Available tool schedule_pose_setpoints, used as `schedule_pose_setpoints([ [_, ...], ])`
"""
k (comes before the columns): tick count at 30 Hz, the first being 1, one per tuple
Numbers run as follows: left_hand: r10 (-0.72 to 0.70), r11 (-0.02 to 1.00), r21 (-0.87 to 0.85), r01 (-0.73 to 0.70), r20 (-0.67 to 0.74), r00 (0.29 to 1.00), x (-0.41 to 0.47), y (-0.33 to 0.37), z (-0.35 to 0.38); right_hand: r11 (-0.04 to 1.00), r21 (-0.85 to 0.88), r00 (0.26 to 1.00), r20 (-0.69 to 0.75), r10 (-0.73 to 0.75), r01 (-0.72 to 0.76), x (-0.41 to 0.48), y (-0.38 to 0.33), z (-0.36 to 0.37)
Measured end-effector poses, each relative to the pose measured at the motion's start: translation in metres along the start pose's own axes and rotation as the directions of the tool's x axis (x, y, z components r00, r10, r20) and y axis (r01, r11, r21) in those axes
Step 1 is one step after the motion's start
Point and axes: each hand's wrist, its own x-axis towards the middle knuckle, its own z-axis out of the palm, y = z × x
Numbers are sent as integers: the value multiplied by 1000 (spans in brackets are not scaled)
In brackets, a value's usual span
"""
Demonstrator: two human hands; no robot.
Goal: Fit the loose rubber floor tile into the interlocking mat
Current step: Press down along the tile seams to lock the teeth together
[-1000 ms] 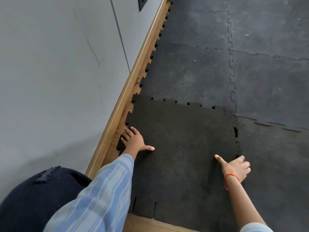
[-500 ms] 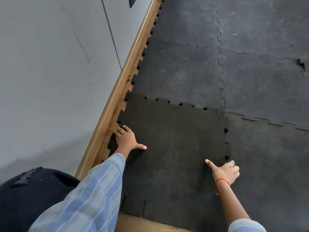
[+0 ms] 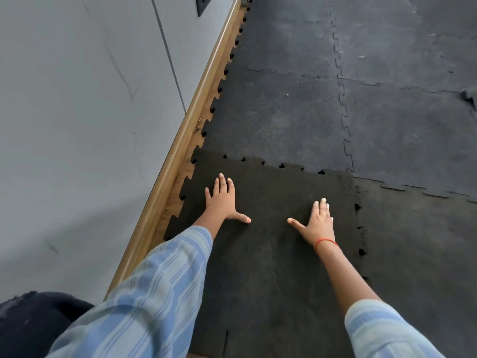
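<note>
Head view showed my left hand [image 3: 222, 200] and my right hand [image 3: 318, 223] both laid flat, fingers spread and palms down, on the loose black square rubber floor tile [image 3: 268, 254]; neither hand gripped anything, they only pressed. The tile lay under both palms, with the laid dark grey interlocking rubber mat [image 3: 284, 112] just beyond my fingertips and also just to the right of my right hand. To the left of my left hand ran a strip of bare wooden floor [image 3: 178, 195], then the light wooden skirting [image 3: 180, 146] and the grey wall [image 3: 77, 112].

I judged the step in hand to be seating the tile. It sat roughly in its slot, but the seams were not closed. Beyond my fingertips, small dark gaps showed along the toothed far edge [image 3: 281, 165], and the tile looked to ride slightly on top of the mat there. Right of my right hand, more open notches [image 3: 357, 206] showed along the side seam.

The next move, as I read it, called for a small nudge to line the teeth up with their sockets, then firm downward pressure along the far edge and the right seam, tab by tab, until the surface lay flush.
</note>
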Motion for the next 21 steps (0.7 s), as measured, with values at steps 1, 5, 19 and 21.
schedule_pose_setpoints([
  [1, 19, 1000, 12, -19, -6, 1000, 7, -1, -5, 999, -36, 999, 12, -35, 35, 10, -3, -3],
  [5, 93, 993, 70, -90, -43, 995, 40, -5, -30, 989, -102, 994, 17, -106, 107, 51, -15, -20],
  [19, 196, 962, 191, -196, 18, 980, 65, 5, -48, 972, -97, 977, 23, -212, 214, 104, -46, -24],
  [21, 187, 961, 192, -197, 70, 980, 66, 7, -48, 966, -131, 974, 34, -222, 225, 100, -45, -19],
])
